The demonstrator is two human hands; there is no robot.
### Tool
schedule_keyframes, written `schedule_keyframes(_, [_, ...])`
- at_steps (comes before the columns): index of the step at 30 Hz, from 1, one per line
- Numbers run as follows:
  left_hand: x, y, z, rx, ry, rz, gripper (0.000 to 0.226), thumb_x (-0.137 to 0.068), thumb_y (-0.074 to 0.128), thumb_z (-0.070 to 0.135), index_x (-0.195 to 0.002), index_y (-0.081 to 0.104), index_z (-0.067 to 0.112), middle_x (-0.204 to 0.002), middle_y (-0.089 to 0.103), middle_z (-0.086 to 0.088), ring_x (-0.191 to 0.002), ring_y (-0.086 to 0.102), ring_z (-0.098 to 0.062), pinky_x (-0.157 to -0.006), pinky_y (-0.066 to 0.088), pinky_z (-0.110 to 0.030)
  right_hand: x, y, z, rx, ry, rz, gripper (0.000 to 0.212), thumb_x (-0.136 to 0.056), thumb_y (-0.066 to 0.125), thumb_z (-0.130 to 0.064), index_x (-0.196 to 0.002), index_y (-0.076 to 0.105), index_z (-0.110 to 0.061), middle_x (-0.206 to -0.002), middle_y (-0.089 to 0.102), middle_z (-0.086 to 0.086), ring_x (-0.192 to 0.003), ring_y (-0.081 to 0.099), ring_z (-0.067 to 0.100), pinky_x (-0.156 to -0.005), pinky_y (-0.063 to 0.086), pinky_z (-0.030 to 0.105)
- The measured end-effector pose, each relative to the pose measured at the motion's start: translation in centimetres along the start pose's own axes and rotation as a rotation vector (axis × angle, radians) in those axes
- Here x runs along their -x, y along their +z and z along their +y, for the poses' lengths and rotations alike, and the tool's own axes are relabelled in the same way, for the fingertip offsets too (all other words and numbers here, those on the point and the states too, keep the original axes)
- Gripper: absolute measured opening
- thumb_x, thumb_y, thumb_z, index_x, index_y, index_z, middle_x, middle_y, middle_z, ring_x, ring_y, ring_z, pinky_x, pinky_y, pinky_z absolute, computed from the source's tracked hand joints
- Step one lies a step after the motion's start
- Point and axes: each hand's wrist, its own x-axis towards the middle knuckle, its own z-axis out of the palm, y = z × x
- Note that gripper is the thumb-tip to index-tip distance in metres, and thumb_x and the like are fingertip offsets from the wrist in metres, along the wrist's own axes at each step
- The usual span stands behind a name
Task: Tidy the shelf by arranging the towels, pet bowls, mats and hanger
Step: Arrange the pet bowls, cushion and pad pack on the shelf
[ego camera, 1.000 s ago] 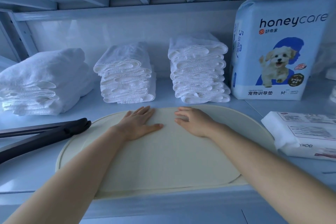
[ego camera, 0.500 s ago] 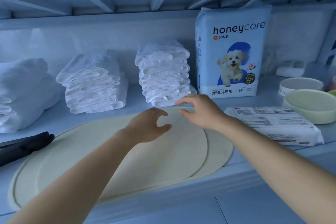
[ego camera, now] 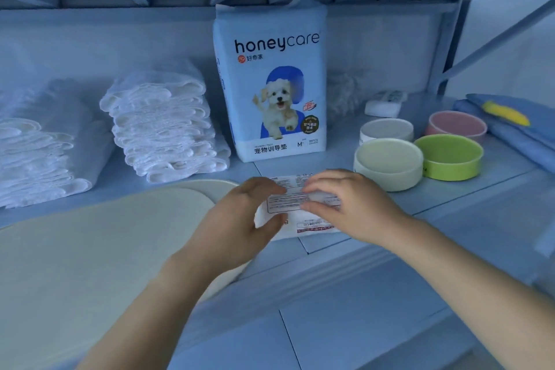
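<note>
A flat white packet [ego camera: 289,202] with printed labels lies on the shelf in front of the honeycare pad pack [ego camera: 271,84]. My left hand [ego camera: 240,219] wraps its left end, thumb below and fingers above. My right hand [ego camera: 353,207] curls over its right part and hides it. Two stacked cream mats [ego camera: 90,249] lie to the left, near the shelf's front edge. Behind them are two stacks of folded white towels [ego camera: 163,123] [ego camera: 39,156]. Several pet bowls stand at the right: cream [ego camera: 387,164], green [ego camera: 450,156], grey [ego camera: 387,129], pink [ego camera: 456,126]. The hanger is out of view.
A folded blue item with a yellow piece [ego camera: 510,120] lies at the far right. A small white packet [ego camera: 384,105] and a fluffy white thing [ego camera: 342,93] sit by the back wall. The shelf above hangs low, and a diagonal brace [ego camera: 492,36] crosses the right end.
My view has swung right, away from the hanger and onto the bowls. Both hands left the mats and moved right onto the white packet.
</note>
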Motion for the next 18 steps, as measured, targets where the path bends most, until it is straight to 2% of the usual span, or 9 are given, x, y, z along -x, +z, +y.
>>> schedule_keyframes(5, [-0.4,2.8,1.7,-0.065,-0.064,0.066,0.044,-0.084,0.056,0.045,-0.123,0.056,0.027,-0.129,0.050,0.011,-0.114,0.049,-0.010,-0.091,0.043,-0.024,1.5,-0.8,3.0,-0.068,-0.046,0.025,0.039,-0.080,0.064,-0.051,-0.107,0.069,-0.024,-0.120,0.061,-0.012,-0.113,0.054,0.008,-0.097,0.045,0.032])
schedule_keyframes(8, [-0.4,3.9,2.2,-0.049,-0.100,0.130,0.052,-0.076,0.050,0.057,-0.121,0.057,0.031,-0.123,0.052,0.013,-0.111,0.050,-0.009,-0.089,0.037,-0.017,2.1,-0.6,4.6,-0.140,-0.101,0.014,0.047,-0.075,0.063,-0.052,-0.113,0.066,-0.024,-0.126,0.058,-0.012,-0.117,0.051,0.007,-0.102,0.039,0.026])
schedule_keyframes(11, [0.2,4.9,2.4,-0.026,-0.135,0.186,0.056,-0.072,0.050,0.060,-0.122,0.057,0.036,-0.125,0.051,0.017,-0.115,0.050,-0.004,-0.091,0.033,-0.010,2.9,0.4,6.0,-0.185,-0.193,0.004,0.053,-0.074,0.068,-0.045,-0.122,0.059,-0.023,-0.134,0.050,-0.010,-0.124,0.042,0.005,-0.106,0.028,0.017])
schedule_keyframes(14, [0.9,5.8,2.8,-0.010,-0.143,0.256,0.056,-0.068,0.062,0.053,-0.122,0.057,0.037,-0.128,0.049,0.017,-0.118,0.048,-0.002,-0.095,0.033,-0.009,3.3,1.6,6.7,-0.194,-0.245,0.083,0.051,-0.075,0.071,-0.033,-0.123,0.056,-0.021,-0.134,0.049,-0.008,-0.125,0.041,0.008,-0.106,0.027,0.017])
schedule_keyframes(18, [1.1,6.3,3.6,-0.034,-0.186,0.290,0.059,-0.066,0.080,0.030,-0.121,0.058,0.036,-0.129,0.053,0.011,-0.116,0.052,-0.007,-0.094,0.035,-0.013,3.3,2.0,7.2,-0.237,-0.265,0.119,0.051,-0.073,0.075,-0.026,-0.121,0.058,-0.021,-0.132,0.051,-0.009,-0.123,0.044,0.009,-0.105,0.028,0.016])
